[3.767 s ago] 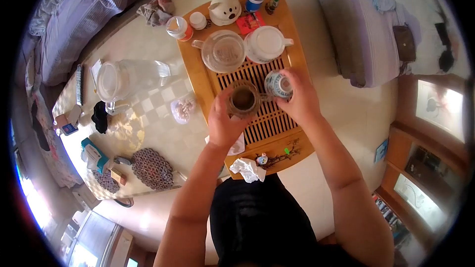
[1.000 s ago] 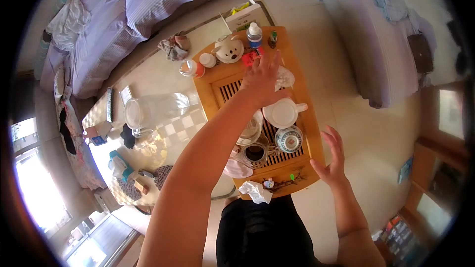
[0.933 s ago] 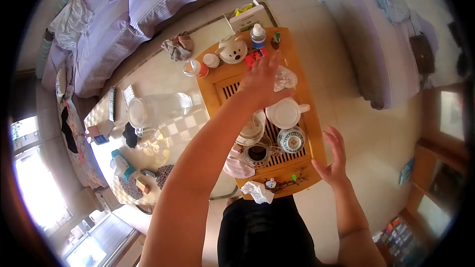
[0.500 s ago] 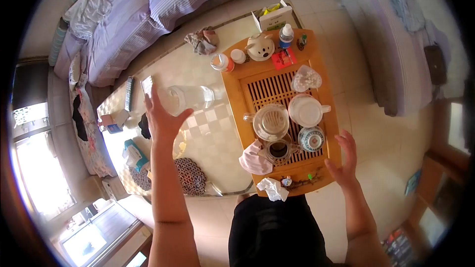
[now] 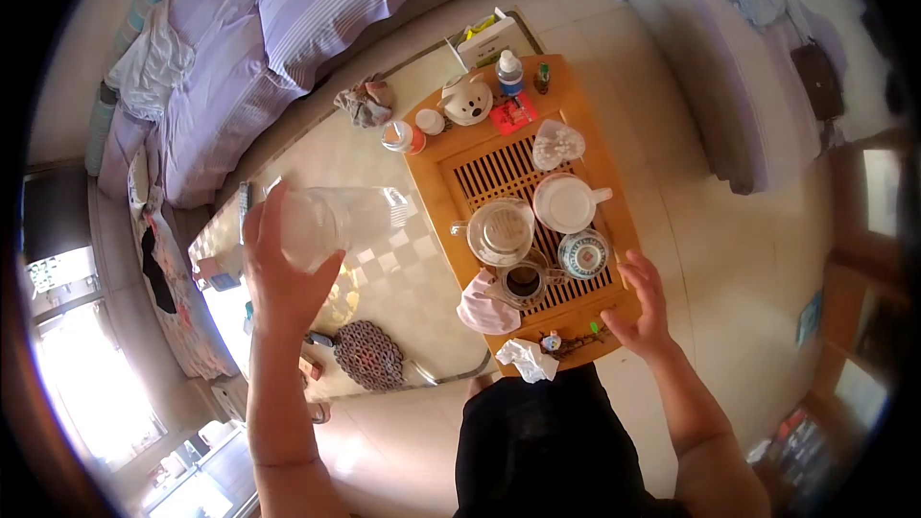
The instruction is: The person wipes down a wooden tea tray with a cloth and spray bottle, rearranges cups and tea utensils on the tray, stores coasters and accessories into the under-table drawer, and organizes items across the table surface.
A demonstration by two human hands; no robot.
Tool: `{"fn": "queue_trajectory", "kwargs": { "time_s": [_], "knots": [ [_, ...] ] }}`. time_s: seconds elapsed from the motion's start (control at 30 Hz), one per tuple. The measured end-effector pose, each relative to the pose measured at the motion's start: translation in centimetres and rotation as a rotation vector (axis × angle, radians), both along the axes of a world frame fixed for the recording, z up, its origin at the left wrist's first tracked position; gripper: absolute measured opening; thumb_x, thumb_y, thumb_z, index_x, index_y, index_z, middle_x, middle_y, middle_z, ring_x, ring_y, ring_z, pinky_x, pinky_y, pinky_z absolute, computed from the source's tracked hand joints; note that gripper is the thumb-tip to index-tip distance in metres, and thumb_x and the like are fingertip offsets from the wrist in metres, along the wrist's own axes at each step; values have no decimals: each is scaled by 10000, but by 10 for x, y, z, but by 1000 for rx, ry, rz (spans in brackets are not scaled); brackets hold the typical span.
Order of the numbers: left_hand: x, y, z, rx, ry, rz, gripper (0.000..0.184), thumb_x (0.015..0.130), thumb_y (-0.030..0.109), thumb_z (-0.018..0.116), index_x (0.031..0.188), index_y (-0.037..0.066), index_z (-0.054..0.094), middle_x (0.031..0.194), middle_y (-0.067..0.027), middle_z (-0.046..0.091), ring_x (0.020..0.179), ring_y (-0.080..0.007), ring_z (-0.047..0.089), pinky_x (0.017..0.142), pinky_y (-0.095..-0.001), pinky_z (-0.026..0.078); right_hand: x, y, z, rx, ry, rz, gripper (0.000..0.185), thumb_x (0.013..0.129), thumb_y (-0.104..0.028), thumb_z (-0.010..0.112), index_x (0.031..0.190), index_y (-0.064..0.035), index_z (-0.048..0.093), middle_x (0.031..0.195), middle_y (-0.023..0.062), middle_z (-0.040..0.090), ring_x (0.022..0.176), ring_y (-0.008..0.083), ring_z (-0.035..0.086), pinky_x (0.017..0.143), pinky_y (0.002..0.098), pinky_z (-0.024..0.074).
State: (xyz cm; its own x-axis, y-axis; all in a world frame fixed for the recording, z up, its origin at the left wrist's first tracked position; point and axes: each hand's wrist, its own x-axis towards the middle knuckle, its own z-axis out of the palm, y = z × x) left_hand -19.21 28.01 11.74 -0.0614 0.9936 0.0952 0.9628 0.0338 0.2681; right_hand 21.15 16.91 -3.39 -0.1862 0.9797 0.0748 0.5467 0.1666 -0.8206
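My left hand [image 5: 293, 273] is curved round the wide end of a clear pitcher-like vessel [image 5: 360, 216], thumb on the near side and fingers on the far side. The vessel is see-through, with ribbed marks at its right end; its exact kind is hard to make out. My right hand [image 5: 638, 307] holds nothing, fingers apart, at the right edge of the wooden tea tray [image 5: 436, 168]. Closest to it is a patterned bowl-like piece [image 5: 583, 254]. On the tray's slats also sit a lidded glass pot [image 5: 501, 232], a white-lidded cup [image 5: 564, 203] and a glass of dark liquid [image 5: 523, 280].
A pink cloth [image 5: 487, 305], a crumpled tissue [image 5: 528, 360] and a twig ornament [image 5: 574, 338] lie at the tray's near end. A bear-shaped pot [image 5: 467, 99] and a bottle [image 5: 509, 75] stand at its far end. A round woven mat [image 5: 368, 355] lies on the glass table.
My left hand has closed in round the vessel, which looks larger and nearer to me. My right hand has stayed open beside the tray. The whole view has turned slightly.
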Motion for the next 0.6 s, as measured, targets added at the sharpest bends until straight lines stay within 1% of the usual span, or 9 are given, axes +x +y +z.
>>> {"fn": "queue_trajectory", "kwargs": {
  "time_s": [0.1, 0.17, 0.23, 0.27, 0.3, 0.37, 0.4, 0.5, 0.6],
  "knots": [
    [22, 4, 27, -6, -70, -36, 886, 509, 12, 774, 1330, 97, 453, 1183, -148, 506, 1095, -320, 515, 950, -418, 423, 0, -6, 2, -2, -2, -34, 580, 762, -248, 726, 1256, -51, 495, 1352, 185, 413, 1189, 332, 486, 953, 421, 441],
    [32, 14, 30, 26, -99, -110, 866, 514, 24, 780, 1318, 71, 459, 1189, -145, 510, 1103, -310, 514, 958, -410, 417, -1, -10, 2, 0, 28, -59, 578, 765, -258, 725, 1255, -48, 498, 1350, 184, 416, 1171, 323, 503, 944, 418, 449],
    [38, 28, 25, 45, -124, -196, 858, 520, 35, 785, 1313, 57, 459, 1190, -146, 512, 1107, -307, 513, 961, -405, 415, -1, -12, 5, 17, 13, -60, 579, 768, -261, 721, 1257, -48, 497, 1348, 186, 417, 1162, 317, 511, 937, 414, 453],
    [49, 33, 23, 32, -39, -230, 849, 528, 50, 793, 1308, 45, 459, 1182, -154, 514, 1102, -307, 515, 954, -401, 416, -1, -11, 6, 28, 5, -60, 579, 770, -263, 720, 1258, -47, 496, 1348, 187, 418, 1157, 315, 515, 933, 412, 456],
    [57, 39, 16, 16, -117, -256, 848, 531, 60, 799, 1307, 51, 460, 1175, -163, 512, 1092, -318, 517, 947, -403, 418, -1, -11, 6, 24, 6, -63, 582, 771, -264, 719, 1261, -47, 492, 1347, 189, 417, 1155, 317, 516, 935, 414, 453],
    [73, 48, 1, 35, -108, -320, 856, 530, 76, 807, 1310, 53, 455, 1166, -172, 506, 1075, -330, 519, 933, -411, 432, 0, -14, 6, 7, 4, -67, 588, 772, -266, 718, 1266, -48, 486, 1346, 193, 417, 1151, 321, 518, 940, 417, 449],
    [79, 53, -7, -4, -167, -329, 862, 534, 98, 812, 1315, 64, 449, 1157, -172, 496, 1060, -335, 525, 913, -420, 451, 1, -16, 5, 4, 24, -76, 591, 772, -267, 719, 1268, -48, 483, 1346, 194, 417, 1154, 325, 514, 941, 421, 447],
    [97, 62, -25, -69, -171, -329, 859, 540, 113, 813, 1316, 73, 446, 1149, -170, 489, 1051, -333, 533, 894, -417, 466, 5, -19, 2, -12, 54, -98, 598, 773, -274, 719, 1272, -50, 478, 1344, 197, 419, 1170, 336, 497, 947, 433, 437],
    [105, 66, -36, -68, -140, -360, 843, 550, 115, 803, 1313, 77, 446, 1151, -180, 485, 1049, -350, 531, 901, -415, 466, 7, -23, 1, -38, 61, -118, 597, 777, -287, 716, 1273, -54, 480, 1346, 198, 417, 1202, 343, 466, 960, 446, 421]
  ]
}}
